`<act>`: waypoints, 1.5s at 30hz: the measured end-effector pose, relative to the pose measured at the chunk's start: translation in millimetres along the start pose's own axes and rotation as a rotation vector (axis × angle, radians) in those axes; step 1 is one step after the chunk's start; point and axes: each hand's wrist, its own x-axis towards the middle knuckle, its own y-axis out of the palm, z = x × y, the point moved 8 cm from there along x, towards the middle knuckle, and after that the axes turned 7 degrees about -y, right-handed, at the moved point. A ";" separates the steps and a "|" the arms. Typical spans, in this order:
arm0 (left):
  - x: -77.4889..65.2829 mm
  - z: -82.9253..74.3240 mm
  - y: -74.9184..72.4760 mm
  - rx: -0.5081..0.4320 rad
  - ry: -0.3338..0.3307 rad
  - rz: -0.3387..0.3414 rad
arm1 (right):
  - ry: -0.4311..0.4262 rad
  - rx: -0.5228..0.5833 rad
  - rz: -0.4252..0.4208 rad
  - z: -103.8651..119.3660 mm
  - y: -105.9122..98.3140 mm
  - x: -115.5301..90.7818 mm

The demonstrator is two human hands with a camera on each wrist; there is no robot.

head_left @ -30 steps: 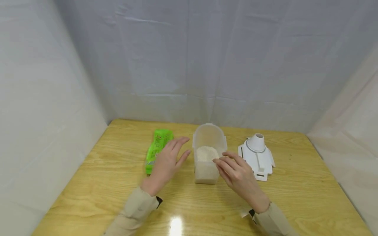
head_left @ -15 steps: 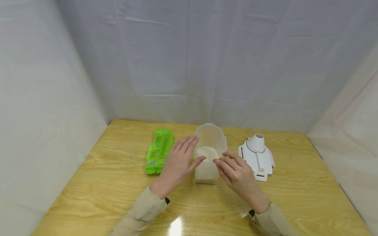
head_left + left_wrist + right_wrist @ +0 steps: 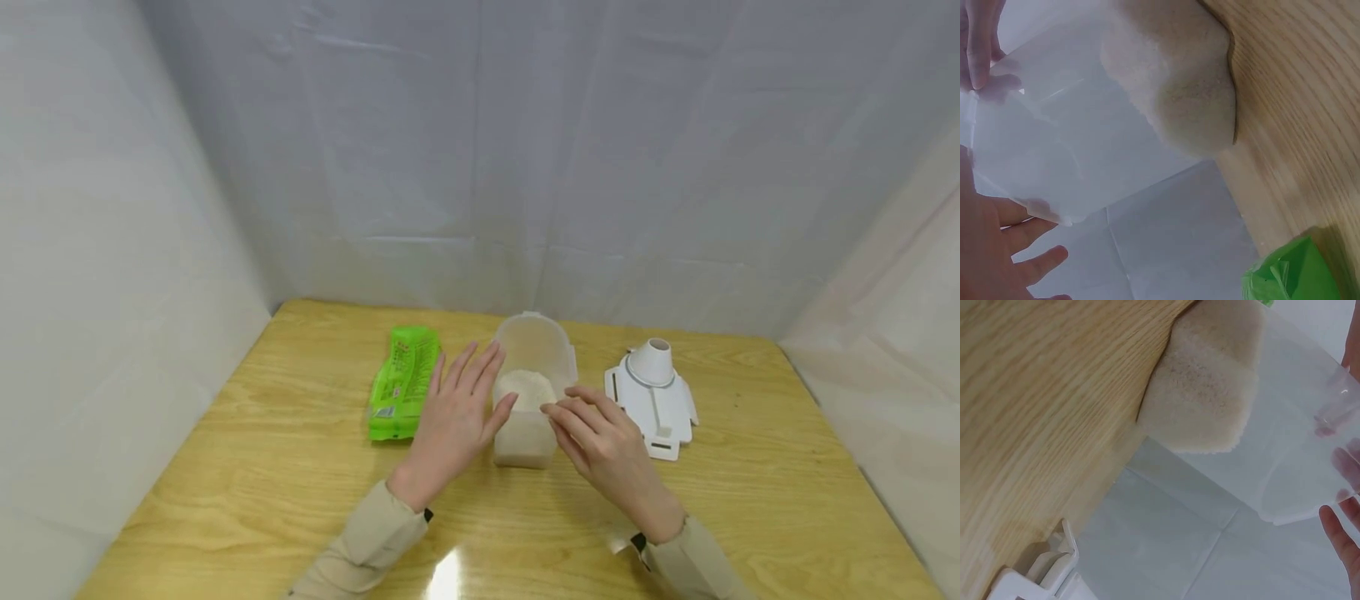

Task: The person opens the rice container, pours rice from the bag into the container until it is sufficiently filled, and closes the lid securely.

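Observation:
A tall translucent plastic container (image 3: 525,446) stands upright, its top uncovered, in the middle of the table. White grainy contents, like rice (image 3: 1204,394), fill its lower part in the wrist views. At the rim's front right corner, my right hand (image 3: 609,446) pinches the wall with bent fingers. My left hand (image 3: 450,421) is at the left side, its fingers spread and mostly straight, the thumb toward the front rim. In the left wrist view, some left fingers (image 3: 1025,236) pass behind the container's edge and are partly hidden.
A green printed bag (image 3: 405,385) lies left of the container. On the right is a white plastic lid-like piece (image 3: 656,404) with a cone-shaped spout. The wooden table (image 3: 757,500) meets a pale curtain (image 3: 480,167) behind and at the sides.
My left hand has moved right from beside the green bag to the container's left side, then spread its fingers a little. My right hand and the container have stayed in place.

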 end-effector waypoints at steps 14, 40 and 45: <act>-4.7 -3.2 -0.8 -0.060 -0.035 0.011 | 0.010 0.001 0.005 3.7 -4.0 -1.6; -7.4 -0.3 1.8 -0.094 -0.068 0.040 | 0.173 -0.216 -0.009 -60.0 -39.8 -14.6; -6.8 -0.1 1.0 -0.109 -0.072 0.035 | 0.225 -0.307 0.142 -86.5 -31.5 -35.6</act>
